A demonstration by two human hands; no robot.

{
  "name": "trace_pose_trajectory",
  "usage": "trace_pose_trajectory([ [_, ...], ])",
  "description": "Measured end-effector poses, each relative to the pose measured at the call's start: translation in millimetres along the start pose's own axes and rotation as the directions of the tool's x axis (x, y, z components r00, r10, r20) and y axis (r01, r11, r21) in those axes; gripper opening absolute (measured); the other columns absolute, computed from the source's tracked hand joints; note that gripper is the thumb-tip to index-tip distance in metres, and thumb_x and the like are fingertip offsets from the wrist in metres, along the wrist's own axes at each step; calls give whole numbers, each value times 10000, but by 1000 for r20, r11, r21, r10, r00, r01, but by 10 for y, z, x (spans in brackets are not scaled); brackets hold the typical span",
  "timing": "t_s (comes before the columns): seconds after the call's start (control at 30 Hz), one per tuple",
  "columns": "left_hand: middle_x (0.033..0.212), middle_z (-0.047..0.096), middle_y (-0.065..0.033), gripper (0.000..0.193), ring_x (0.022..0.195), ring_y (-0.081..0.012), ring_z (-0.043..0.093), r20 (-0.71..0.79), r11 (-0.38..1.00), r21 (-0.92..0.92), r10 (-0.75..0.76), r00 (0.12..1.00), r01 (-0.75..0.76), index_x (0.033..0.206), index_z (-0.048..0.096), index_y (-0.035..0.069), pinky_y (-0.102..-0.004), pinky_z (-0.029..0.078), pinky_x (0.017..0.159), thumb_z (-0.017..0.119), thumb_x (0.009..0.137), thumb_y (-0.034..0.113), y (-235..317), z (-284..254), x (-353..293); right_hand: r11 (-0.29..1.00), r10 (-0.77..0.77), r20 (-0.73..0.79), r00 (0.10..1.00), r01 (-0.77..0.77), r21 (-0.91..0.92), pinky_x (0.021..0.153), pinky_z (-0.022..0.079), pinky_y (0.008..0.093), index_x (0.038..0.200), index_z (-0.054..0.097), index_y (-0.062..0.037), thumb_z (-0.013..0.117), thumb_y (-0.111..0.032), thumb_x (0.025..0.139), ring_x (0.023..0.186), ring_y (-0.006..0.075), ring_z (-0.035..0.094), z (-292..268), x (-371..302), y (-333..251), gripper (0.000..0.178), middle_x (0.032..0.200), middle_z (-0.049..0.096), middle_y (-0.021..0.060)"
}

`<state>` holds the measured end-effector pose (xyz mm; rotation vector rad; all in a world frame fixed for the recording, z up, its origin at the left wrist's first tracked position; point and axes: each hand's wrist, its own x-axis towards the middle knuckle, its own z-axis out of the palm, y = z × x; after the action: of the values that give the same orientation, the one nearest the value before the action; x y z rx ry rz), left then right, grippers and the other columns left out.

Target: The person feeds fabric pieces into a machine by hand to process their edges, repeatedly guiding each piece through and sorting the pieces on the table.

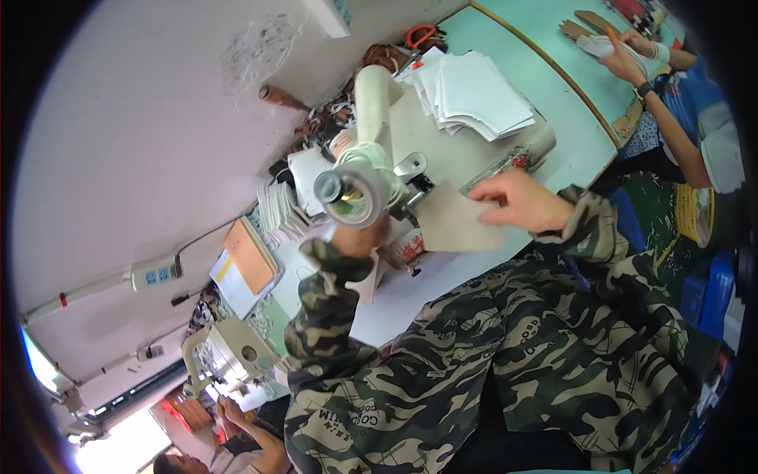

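Note:
In front of me stands a pale machine arm (pixel 376 103) with a round lamp-like head (pixel 352 197) and loops of pale cord. A beige flat sheet piece (pixel 454 223) lies beside the machine's metal foot (pixel 410 166). My right hand (pixel 525 203) is over the sheet's right edge, thumb and fingers apart, slightly blurred. My left hand (pixel 359 239) is at the sheet's other side, below the machine head, which hides most of its fingers. I cannot make out whether it holds anything. Camouflage sleeves cover both my arms.
White sheets (pixel 478 91) are stacked on the machine bed. More white pieces (pixel 280 207) and an orange-brown board (pixel 249 257) lie left, along the wall. Another machine (pixel 229 351) and a person stand lower left. At upper right, a co-worker's hands (pixel 628 59) hold pale pieces.

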<state>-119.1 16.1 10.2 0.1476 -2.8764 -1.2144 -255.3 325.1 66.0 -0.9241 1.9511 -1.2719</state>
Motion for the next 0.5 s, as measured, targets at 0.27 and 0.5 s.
trace_pose_trajectory([
  [0.27,990,660,-143,400,891,-372,646,213,665,710,-514,831,230,1146,568,119,-501,505,760,618,866,399,-664,-29,-763,648,-556,-375,742,105,-754,812,456,400,987,651,-68,699,-153,758,917,285,590,-322,186,-173,250,1019,646,87],
  [0.5,1000,618,-119,240,870,-356,630,23,797,493,-414,910,350,965,641,91,-451,505,743,665,818,279,-655,38,-1164,764,-637,-348,687,621,-173,880,428,435,1119,582,20,658,-267,878,971,350,581,546,625,-1329,383,1026,622,181],
])
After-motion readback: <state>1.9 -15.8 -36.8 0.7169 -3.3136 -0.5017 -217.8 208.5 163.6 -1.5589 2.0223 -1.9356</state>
